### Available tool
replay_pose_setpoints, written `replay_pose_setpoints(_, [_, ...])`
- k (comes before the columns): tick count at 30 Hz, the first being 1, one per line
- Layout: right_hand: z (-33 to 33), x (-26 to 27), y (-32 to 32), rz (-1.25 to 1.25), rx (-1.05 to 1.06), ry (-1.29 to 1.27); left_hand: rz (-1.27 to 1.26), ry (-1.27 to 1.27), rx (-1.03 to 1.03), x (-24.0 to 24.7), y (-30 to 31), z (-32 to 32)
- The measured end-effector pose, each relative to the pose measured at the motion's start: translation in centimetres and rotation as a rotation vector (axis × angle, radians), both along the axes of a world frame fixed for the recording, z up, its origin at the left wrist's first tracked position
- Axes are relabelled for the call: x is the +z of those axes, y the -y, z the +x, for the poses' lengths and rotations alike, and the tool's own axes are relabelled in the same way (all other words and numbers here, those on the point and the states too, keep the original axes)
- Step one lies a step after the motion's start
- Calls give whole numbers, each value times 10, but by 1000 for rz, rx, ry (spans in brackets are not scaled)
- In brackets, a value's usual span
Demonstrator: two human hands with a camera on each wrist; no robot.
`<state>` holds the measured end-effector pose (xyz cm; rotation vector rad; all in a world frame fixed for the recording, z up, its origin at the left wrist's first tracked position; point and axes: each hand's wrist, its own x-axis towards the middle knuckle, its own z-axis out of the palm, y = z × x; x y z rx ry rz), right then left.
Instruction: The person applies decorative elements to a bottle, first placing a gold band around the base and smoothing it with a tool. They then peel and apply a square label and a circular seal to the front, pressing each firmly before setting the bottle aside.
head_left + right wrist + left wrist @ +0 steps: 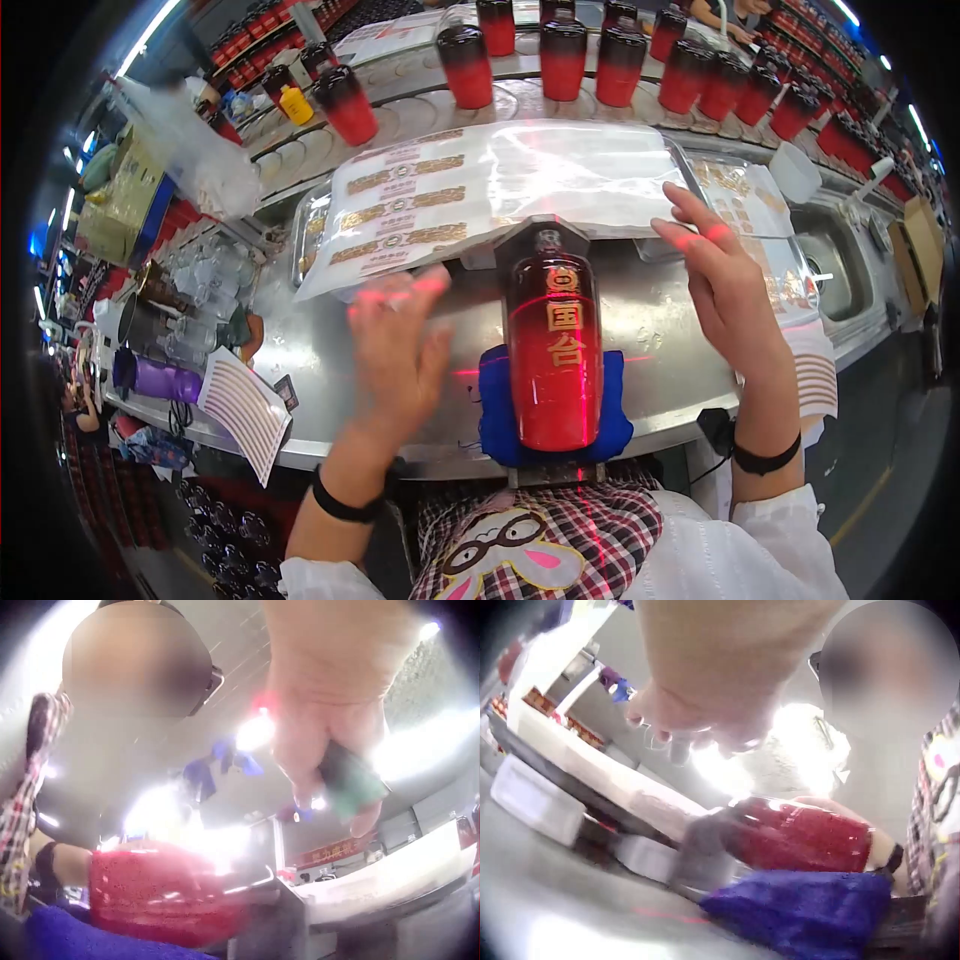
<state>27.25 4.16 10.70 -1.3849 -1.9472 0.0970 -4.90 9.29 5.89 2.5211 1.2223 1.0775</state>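
Beside a red bottle, the left hand reached flat-fingered for a label sheet, the right hand with grip unclear; peeling one would need a fine pinch.

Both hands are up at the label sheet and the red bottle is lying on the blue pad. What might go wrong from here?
1. The glossy red bottle lies on its side on the blue cloth pad near the steel bench front edge, with neither hand on it; a knock might roll it off.
2. The left hand and right hand reach the clear plastic sheet of gold labels far apart; uneven pulling may crease it.
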Motion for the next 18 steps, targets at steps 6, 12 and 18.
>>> replay_pose_setpoints(6, [-4, -13, -17, -53, -31, 99, 154, -425, 274, -24, -70, -51])
replay_pose_setpoints(12, [3, -24, -14, -117, -100, 52, 183, -350, 133, -33, -85, -62])
replay_pose_setpoints(18, [1, -20, -16, -79, -87, 91, 68, -155, 43, -32, -92, -71])
